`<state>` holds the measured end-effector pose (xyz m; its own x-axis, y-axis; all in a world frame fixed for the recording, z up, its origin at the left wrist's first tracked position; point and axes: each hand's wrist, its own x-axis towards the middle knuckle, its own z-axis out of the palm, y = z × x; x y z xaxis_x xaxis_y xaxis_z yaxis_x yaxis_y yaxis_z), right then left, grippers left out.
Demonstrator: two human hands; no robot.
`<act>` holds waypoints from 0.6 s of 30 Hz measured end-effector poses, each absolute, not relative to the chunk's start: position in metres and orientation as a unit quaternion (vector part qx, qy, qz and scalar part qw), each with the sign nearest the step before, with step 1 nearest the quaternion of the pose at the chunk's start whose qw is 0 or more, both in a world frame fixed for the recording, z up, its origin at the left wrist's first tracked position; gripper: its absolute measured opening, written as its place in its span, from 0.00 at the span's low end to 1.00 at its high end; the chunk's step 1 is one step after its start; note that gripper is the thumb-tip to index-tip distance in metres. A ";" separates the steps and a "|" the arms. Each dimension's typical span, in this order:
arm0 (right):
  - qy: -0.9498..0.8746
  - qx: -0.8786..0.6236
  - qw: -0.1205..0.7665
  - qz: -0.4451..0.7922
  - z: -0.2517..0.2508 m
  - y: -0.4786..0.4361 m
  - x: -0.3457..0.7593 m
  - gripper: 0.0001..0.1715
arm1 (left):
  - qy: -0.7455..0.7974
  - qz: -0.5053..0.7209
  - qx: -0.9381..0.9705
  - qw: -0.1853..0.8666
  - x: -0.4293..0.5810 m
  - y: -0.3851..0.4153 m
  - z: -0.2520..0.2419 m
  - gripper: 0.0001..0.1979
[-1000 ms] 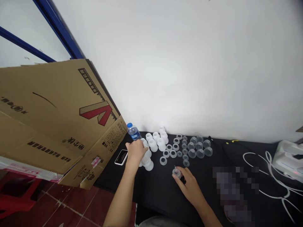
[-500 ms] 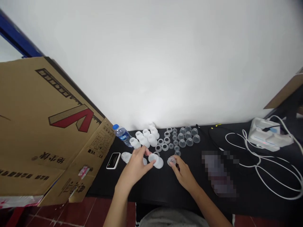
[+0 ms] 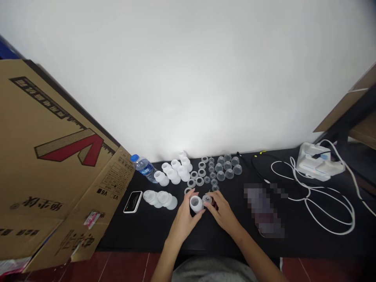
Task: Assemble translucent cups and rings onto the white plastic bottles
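My left hand (image 3: 185,213) is wrapped round a small white wide-mouthed bottle (image 3: 196,203), its open mouth facing up toward me. Close beside that mouth, my right hand (image 3: 221,211) pinches a clear round plastic piece (image 3: 207,199) with a raised middle. Bottle and piece are almost touching; whether they meet I cannot tell. Left of my hands stand white bottles with clear tops (image 3: 166,199). Farther back is a group of open white bottles (image 3: 173,174). White rings (image 3: 199,181), small clear discs (image 3: 212,169) and clear domed caps (image 3: 229,173) lie in rows behind my hands.
A water bottle with a blue cap (image 3: 144,168) and a white-edged phone (image 3: 133,202) are at the left, by a large cardboard box (image 3: 67,156). On the right are a blurred-out object (image 3: 264,211), white cables (image 3: 308,192) and a white charging unit (image 3: 317,164).
My left hand has moved right with the white bottle, whose mouth now faces up. Both hands have come together, the clear piece still in the right. The view has shifted slightly.
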<state>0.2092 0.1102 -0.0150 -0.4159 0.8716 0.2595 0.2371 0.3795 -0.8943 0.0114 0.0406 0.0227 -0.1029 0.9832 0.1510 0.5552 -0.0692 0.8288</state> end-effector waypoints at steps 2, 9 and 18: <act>-0.740 -0.375 0.380 0.409 -0.016 0.110 0.209 0.13 | 0.636 0.440 0.575 0.268 0.018 0.035 0.004 0.31; -0.715 -0.395 0.365 0.446 -0.013 0.110 0.208 0.15 | 0.603 0.497 0.550 0.295 0.023 0.019 -0.010 0.24; -0.546 -0.367 0.463 0.594 -0.014 0.117 0.210 0.21 | 0.589 0.561 0.477 0.334 0.017 0.027 -0.011 0.20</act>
